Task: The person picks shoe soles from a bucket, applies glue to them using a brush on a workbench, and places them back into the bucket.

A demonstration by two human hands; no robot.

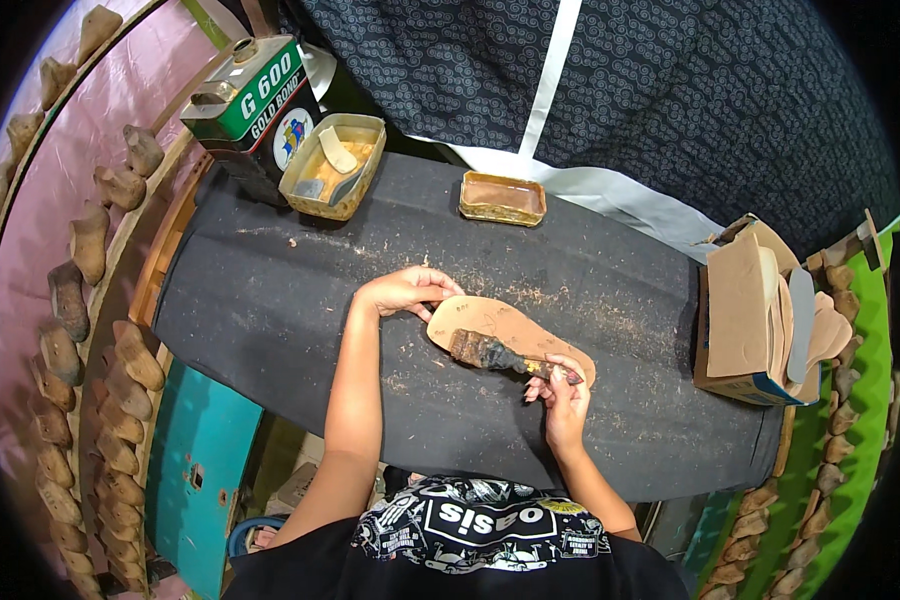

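A tan shoe insole [505, 322] lies flat on the black table top [290, 300]. My left hand [407, 290] pins down its left end with the fingertips. My right hand [562, 392] grips the handle of a glue brush [490, 352], whose dark, glue-caked bristles rest on the insole's left half. The brush lies across the insole from lower right to upper left.
An open yellow glue tin [332, 165] with a scraper in it and a shallower tin [502, 197] stand at the table's far edge. A large glue can [250, 95] is behind. A cardboard box of insoles [760, 310] sits right. Wooden shoe lasts [90, 300] line the left shelves.
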